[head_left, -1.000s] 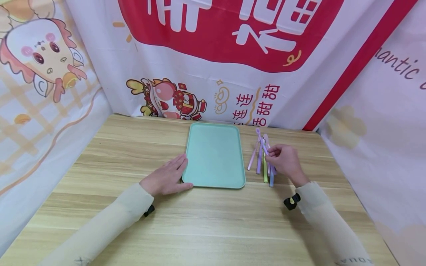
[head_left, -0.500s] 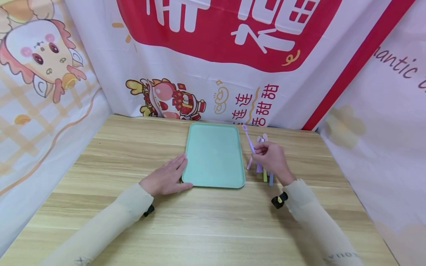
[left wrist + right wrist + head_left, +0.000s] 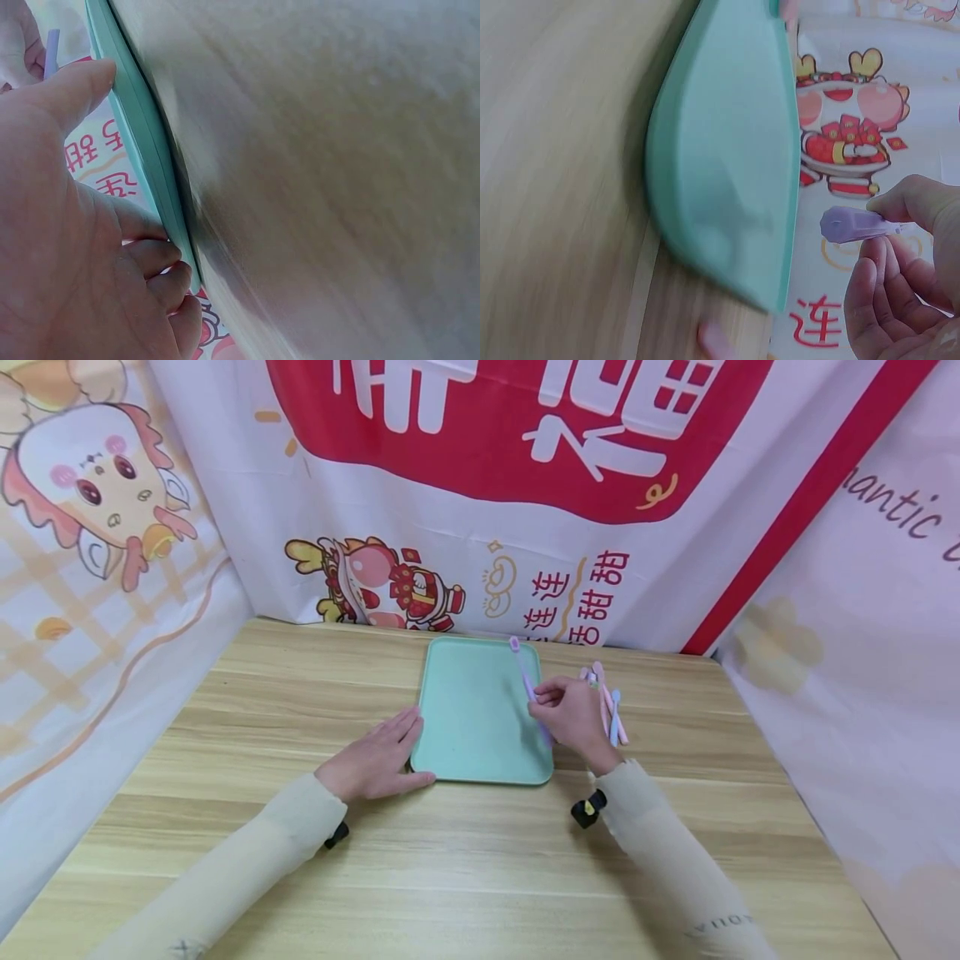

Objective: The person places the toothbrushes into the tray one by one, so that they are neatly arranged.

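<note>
My right hand (image 3: pixel 564 710) pinches a purple toothbrush (image 3: pixel 524 670) by its handle, over the right side of a mint green tray (image 3: pixel 480 718). Its head points toward the back of the table. In the right wrist view, the thick handle end (image 3: pixel 847 224) sticks out between thumb and fingers, beside the tray's rim. My left hand (image 3: pixel 378 758) lies against the tray's left edge, fingers extended and thumb at the near corner. The left wrist view shows its fingertips and thumb touching the rim (image 3: pixel 142 142).
Right of the tray, a loose pile holds a pink toothbrush (image 3: pixel 619 727), a blue toothbrush (image 3: pixel 615 718) and others partly hidden behind my right hand. The wood-grain table (image 3: pixel 480 868) ends at a printed cloth (image 3: pixel 465 539) at the back; more cloth hangs at both sides.
My right hand has lifted the purple toothbrush from the pile and carried it left, from beside the tray to over its right side. My left hand has stayed put.
</note>
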{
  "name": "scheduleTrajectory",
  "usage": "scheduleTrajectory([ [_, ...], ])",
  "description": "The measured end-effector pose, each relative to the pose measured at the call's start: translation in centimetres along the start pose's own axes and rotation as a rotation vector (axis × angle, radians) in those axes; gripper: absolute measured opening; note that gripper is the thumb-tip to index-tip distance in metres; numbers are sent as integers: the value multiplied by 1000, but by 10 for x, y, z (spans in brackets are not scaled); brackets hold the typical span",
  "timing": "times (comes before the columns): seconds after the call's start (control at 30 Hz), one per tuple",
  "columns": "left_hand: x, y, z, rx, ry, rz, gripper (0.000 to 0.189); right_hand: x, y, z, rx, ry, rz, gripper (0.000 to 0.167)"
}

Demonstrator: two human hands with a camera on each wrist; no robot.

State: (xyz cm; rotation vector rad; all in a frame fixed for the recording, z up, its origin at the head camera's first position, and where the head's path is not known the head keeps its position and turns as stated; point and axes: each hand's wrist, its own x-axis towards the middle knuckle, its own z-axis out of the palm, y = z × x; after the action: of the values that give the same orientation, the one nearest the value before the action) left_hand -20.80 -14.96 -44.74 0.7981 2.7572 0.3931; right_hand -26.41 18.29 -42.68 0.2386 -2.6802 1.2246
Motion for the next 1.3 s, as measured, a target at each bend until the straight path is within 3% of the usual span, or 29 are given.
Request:
scheduleTrajectory([
  [0.2, 0, 0, 1, 3, 4, -2, 98, 3, -15, 20, 40, 5, 12, 18],
  [0.37, 1, 0, 2, 9, 7, 1, 98, 4, -27, 33, 94, -5, 68, 19],
  [0.63, 1, -1, 1, 5, 8, 3, 99, 10, -41, 55, 102, 59, 111, 16],
  [0.9, 1, -1, 2, 0, 5, -3, 99, 12, -57, 76, 145, 73, 141, 14],
  [1.3, 0, -1, 3, 19, 22, 13, 98, 14, -68, 107, 181, 86, 229, 14],
])
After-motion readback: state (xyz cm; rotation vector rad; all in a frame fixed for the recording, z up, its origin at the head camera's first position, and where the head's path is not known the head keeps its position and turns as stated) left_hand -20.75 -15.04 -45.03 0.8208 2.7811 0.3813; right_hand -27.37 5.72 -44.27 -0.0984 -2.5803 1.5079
